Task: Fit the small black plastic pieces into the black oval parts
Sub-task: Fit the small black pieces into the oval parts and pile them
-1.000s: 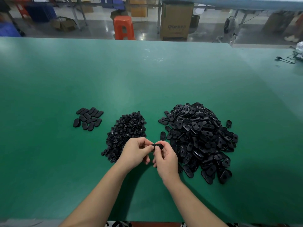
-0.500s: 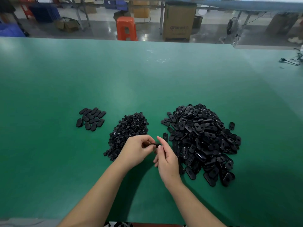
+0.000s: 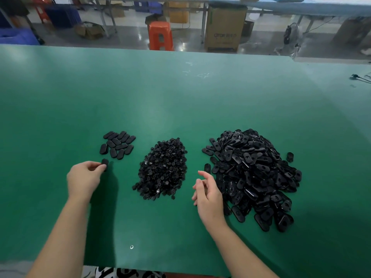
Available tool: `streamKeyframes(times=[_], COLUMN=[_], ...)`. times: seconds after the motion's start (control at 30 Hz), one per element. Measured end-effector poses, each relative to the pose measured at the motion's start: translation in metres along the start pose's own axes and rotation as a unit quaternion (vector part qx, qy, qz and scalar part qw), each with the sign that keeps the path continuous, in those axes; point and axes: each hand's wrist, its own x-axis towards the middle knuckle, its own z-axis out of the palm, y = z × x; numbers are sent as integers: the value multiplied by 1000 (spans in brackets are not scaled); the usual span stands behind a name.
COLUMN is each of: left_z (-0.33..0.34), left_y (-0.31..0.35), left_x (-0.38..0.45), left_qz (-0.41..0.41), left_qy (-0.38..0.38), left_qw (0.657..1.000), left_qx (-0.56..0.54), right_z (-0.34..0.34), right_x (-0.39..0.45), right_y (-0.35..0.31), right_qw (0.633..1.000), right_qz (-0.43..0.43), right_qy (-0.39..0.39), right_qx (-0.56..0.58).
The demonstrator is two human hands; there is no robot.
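While your left hand [image 3: 85,178] pinches one black oval part [image 3: 104,163] just nearer the near edge than the small group of ovals [image 3: 118,144] toward the counter's [image 3: 180,101] left edge, your right hand [image 3: 208,194] hangs relaxed and empty between the heap of small black pieces [image 3: 162,169] and the big oval pile [image 3: 254,175] toward the right edge.

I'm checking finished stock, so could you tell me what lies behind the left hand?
Behind the left hand, which pinches one oval part, a small group of oval parts lies on the green table. The hand's underside is hidden.
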Motion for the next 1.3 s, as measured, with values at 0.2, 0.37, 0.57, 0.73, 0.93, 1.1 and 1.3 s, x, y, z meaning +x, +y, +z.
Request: streamKeyframes(times=[0.2,0.37,0.57,0.73,0.93,1.1,1.3], left_z=[9,15,26,28,37,63,113], left_y=[0,9,8,19,61,130,177], left_x=[1,-10,-19,-15,-27,-64,-111], left_qz=[10,101,139,112,190,293,437], left_qy=[27,105,61,39,45,-123,-298], left_qw=[998,979,965,971,973,946,826], left_qx=[58,143,214,208,125,68,195], right_z=[0,0,2,2,3,3,6], right_x=[-1,-1,-1,0,-2,-3,-1], right_y=[1,0,0,0,-3,0,0], right_qw=[1000,999,999,998,998,998,996], right_qz=[3,-1,-6,-12,-19,-18,-8], right_qy=[-2,-6,-9,-11,-14,25,92], right_qx=[-23,-40,-44,-58,-64,-58,-16])
